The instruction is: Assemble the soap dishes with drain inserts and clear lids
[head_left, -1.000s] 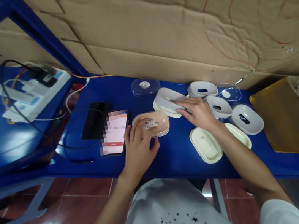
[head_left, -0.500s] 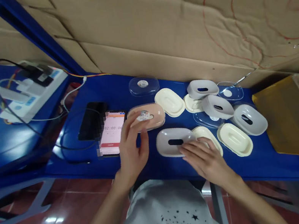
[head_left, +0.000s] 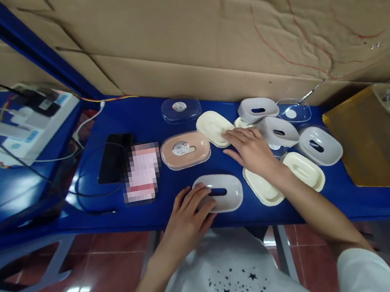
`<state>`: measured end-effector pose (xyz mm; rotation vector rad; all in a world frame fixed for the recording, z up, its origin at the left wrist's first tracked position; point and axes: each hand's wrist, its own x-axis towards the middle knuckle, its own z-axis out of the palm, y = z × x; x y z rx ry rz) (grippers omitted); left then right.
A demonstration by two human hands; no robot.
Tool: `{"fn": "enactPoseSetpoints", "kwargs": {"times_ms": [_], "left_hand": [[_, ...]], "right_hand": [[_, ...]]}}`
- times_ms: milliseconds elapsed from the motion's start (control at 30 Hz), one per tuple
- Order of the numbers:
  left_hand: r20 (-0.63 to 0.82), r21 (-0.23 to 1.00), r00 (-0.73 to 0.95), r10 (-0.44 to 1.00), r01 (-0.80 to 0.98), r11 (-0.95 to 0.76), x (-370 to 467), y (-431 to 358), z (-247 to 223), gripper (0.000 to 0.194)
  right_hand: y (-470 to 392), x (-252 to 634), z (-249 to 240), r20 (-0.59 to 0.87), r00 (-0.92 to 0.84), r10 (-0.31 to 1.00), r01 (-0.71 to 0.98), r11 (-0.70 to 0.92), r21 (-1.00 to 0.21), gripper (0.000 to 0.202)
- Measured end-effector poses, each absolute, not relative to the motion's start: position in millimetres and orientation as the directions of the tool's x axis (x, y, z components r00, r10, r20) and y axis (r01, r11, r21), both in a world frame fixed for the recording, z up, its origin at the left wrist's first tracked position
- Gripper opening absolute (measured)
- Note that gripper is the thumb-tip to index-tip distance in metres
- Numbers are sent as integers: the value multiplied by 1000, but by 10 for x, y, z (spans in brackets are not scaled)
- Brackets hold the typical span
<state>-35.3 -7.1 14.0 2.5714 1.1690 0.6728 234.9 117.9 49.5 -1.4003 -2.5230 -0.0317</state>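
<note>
From my end I see the left hand [head_left: 190, 216] with its fingers over the left end of a grey box [head_left: 232, 196], which lies by the near edge of the surface [head_left: 145, 119] — whether that grip is closed on it, I can't tell. The right hand [head_left: 254, 150] has its grip open, thumb apart, fingertips at the cream lid [head_left: 211, 125] nearer the far edge. Just left of that lid I have a peach box [head_left: 185, 150]; more grey boxes [head_left: 291, 135] sit toward the right end.
</note>
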Motion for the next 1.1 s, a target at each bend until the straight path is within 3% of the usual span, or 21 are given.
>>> {"fn": "enactPoseSetpoints", "kwargs": {"times_ms": [167,367,500,700,800,933,1100], "left_hand": [[361,396,507,783,677,-621,-465,-76,161,18],[401,418,437,805,695,-585,-608,-3,105,27],[408,404,379,831,741,-536,-640,39,54,29],[438,402,320,840,766,-502,-445,3,93,37],[439,386,362,822,751,-536,-320,-28,117,36],[428,361,378,821,761,-539,-275,-31,79,40],[449,330,316,836,811,-484,-361,-31,35,45]], "right_hand": [[1255,2371,389,229,-487,843,833,527,-167,22],[507,2640,671,253,-510,822,747,569,-342,16],[-104,2685,703,167,-558,813,721,574,-388,26],[-413,2789,510,131,-509,851,787,521,-330,49],[-197,3020,461,203,-384,901,866,428,-259,57],[345,3448,421,369,-194,909,960,253,-118,50],[710,3761,427,410,-141,901,981,184,-66,35]]}}
